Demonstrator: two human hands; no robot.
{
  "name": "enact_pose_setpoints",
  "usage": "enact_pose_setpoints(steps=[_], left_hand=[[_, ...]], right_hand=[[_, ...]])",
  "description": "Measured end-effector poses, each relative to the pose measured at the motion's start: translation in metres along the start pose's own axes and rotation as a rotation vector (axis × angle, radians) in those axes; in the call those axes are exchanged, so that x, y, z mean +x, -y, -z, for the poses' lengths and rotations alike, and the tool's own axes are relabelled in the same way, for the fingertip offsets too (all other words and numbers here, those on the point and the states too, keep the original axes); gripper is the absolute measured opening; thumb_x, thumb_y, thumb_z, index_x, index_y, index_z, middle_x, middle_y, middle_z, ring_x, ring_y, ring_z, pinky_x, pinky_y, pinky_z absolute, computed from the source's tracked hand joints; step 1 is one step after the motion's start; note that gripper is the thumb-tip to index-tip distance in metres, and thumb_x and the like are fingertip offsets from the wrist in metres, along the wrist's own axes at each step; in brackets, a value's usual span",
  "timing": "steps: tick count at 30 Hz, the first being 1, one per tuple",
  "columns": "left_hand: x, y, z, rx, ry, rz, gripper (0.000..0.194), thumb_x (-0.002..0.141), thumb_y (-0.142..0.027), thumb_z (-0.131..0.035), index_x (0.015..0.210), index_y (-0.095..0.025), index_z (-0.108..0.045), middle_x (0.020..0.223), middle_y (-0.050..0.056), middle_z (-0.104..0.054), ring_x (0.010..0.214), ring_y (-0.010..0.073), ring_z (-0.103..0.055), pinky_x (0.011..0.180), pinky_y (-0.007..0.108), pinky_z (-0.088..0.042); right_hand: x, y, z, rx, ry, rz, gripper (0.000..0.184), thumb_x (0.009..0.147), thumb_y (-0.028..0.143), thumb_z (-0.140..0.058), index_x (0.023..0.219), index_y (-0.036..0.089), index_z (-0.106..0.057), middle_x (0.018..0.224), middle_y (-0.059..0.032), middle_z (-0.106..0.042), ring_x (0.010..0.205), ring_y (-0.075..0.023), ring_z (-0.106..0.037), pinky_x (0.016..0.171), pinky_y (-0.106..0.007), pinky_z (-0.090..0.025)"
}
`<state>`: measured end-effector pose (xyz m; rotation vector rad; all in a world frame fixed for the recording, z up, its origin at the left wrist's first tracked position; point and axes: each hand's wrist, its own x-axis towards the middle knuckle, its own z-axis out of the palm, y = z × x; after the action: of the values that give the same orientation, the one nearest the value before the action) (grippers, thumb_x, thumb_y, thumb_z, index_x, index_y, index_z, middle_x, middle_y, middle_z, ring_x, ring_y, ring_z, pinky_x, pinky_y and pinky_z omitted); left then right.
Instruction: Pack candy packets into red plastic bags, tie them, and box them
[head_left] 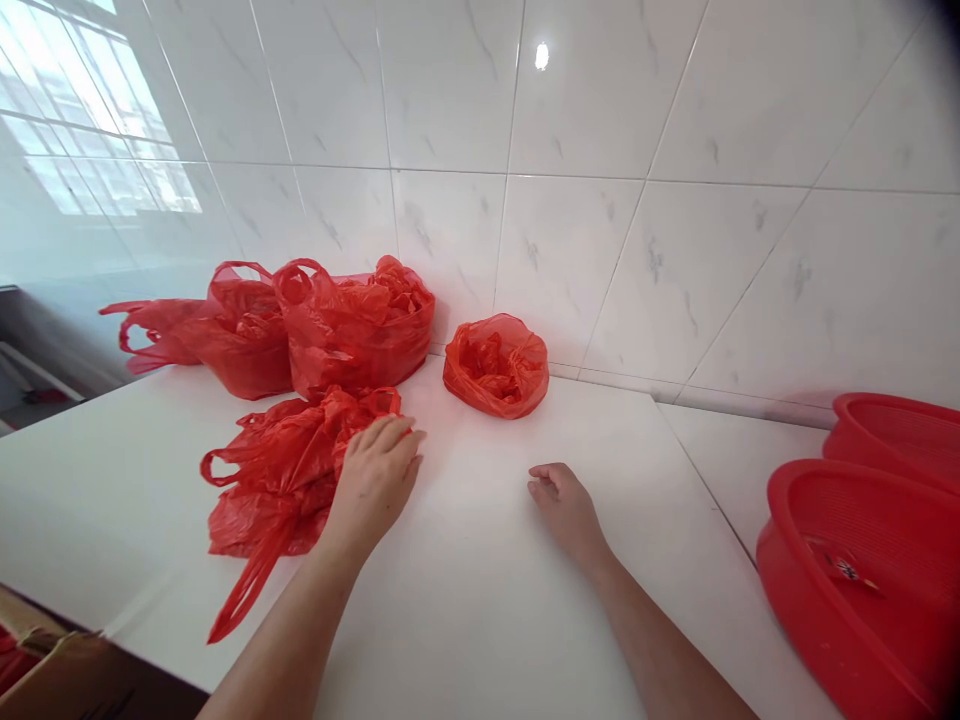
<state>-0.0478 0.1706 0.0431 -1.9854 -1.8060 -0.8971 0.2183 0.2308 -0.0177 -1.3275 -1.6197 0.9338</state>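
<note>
My left hand (379, 480) lies at the right side of a crumpled heap of red plastic bags (289, 475), its fingers stretched out loosely and overlapping the bags' edge. One long bag handle trails from the heap toward the table's front edge. My right hand (564, 505) hovers over or rests on the white table, its fingers loosely curled, with a small gap between finger and thumb and nothing seen in it. Beyond both hands, a small round red plastic bag (496, 368) with crumpled red plastic inside sits by the wall.
Full red plastic bags (360, 325) stand at the back left against the tiled wall (585, 110). Red plastic baskets (810, 560) are at the right, the nearer one with a small printed packet (844, 567) inside. A cardboard box (97, 675) is below the white table's (472, 610) left front edge.
</note>
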Motion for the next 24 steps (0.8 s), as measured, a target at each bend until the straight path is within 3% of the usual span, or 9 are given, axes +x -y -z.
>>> enact_pose_setpoints(steps=[2, 4, 8, 11, 14, 16, 19, 24], left_hand=[[-0.001, 0.012, -0.011, -0.002, 0.191, -0.039, 0.015, 0.079, -0.019, -0.053, 0.082, -0.025, -0.066, 0.103, 0.007, -0.065, 0.109, 0.0288, -0.052, 0.092, 0.045, -0.036], [0.0, 0.023, -0.017, 0.048, 0.255, 0.006, 0.013, 0.077, -0.02, -0.054, 0.069, -0.023, -0.064, 0.091, 0.009, -0.066, 0.101, 0.0294, -0.054, 0.088, 0.045, -0.037], [0.012, 0.024, -0.017, 0.095, 0.158, 0.018, 0.016, 0.08, -0.022, -0.051, 0.085, -0.023, -0.066, 0.104, 0.009, -0.064, 0.105, 0.0298, -0.054, 0.092, 0.049, -0.035], [0.036, 0.005, -0.017, 0.031, 0.071, -0.063, 0.021, 0.082, -0.024, -0.052, 0.097, -0.022, -0.065, 0.116, 0.01, -0.06, 0.112, 0.0302, -0.051, 0.098, 0.05, -0.032], [0.069, -0.018, -0.027, -0.209, 0.107, -0.141, 0.024, 0.082, -0.023, -0.053, 0.103, -0.021, -0.065, 0.12, 0.009, -0.058, 0.112, 0.0264, -0.052, 0.095, 0.041, -0.04], [0.094, -0.032, -0.037, -0.446, 0.176, -0.077, 0.026, 0.082, -0.024, -0.053, 0.105, -0.023, -0.065, 0.119, 0.006, -0.06, 0.109, 0.0227, -0.055, 0.091, 0.035, -0.044], [0.131, -0.044, -0.058, -0.704, 0.263, 0.163, 0.033, 0.083, -0.029, -0.052, 0.115, -0.023, -0.06, 0.12, 0.005, -0.062, 0.108, 0.02, -0.058, 0.089, 0.03, -0.046], [0.176, -0.041, -0.101, -0.638, 0.228, 0.316, 0.035, 0.084, -0.026, -0.05, 0.118, -0.018, -0.058, 0.124, 0.01, -0.06, 0.11, 0.0227, -0.057, 0.091, 0.033, -0.044]], right_hand=[[-0.001, 0.001, 0.001, -0.025, 0.016, 0.017, 0.016, 0.079, 0.033, -0.054, 0.092, 0.028, -0.063, 0.11, -0.0028, -0.06, 0.104, -0.0242, -0.055, 0.086, -0.04, -0.044], [-0.001, 0.001, 0.001, -0.04, 0.022, 0.031, 0.015, 0.079, 0.032, -0.053, 0.09, 0.028, -0.062, 0.109, -0.0027, -0.06, 0.103, -0.0239, -0.055, 0.085, -0.04, -0.044], [0.0, 0.0, 0.0, -0.071, 0.023, 0.043, 0.013, 0.079, 0.03, -0.052, 0.088, 0.028, -0.062, 0.107, -0.0018, -0.06, 0.097, -0.0233, -0.056, 0.083, -0.04, -0.044], [0.002, -0.001, -0.002, -0.081, 0.011, 0.047, 0.012, 0.078, 0.029, -0.053, 0.084, 0.028, -0.062, 0.105, -0.0022, -0.061, 0.094, -0.0234, -0.057, 0.08, -0.04, -0.044], [0.004, -0.001, -0.002, -0.089, 0.015, 0.04, 0.013, 0.077, 0.028, -0.052, 0.084, 0.027, -0.063, 0.103, -0.0024, -0.061, 0.093, -0.0226, -0.057, 0.078, -0.038, -0.045], [0.004, -0.001, -0.001, -0.099, 0.025, 0.035, 0.014, 0.078, 0.028, -0.05, 0.085, 0.026, -0.062, 0.103, -0.0018, -0.061, 0.092, -0.0215, -0.057, 0.078, -0.037, -0.045], [0.004, 0.002, 0.002, -0.092, 0.03, 0.021, 0.016, 0.079, 0.029, -0.048, 0.087, 0.025, -0.062, 0.103, -0.0009, -0.062, 0.093, -0.0197, -0.057, 0.079, -0.035, -0.046], [0.007, 0.002, 0.005, -0.071, 0.034, 0.001, 0.018, 0.079, 0.032, -0.047, 0.089, 0.025, -0.061, 0.099, -0.0005, -0.064, 0.091, -0.0187, -0.059, 0.078, -0.032, -0.046]])
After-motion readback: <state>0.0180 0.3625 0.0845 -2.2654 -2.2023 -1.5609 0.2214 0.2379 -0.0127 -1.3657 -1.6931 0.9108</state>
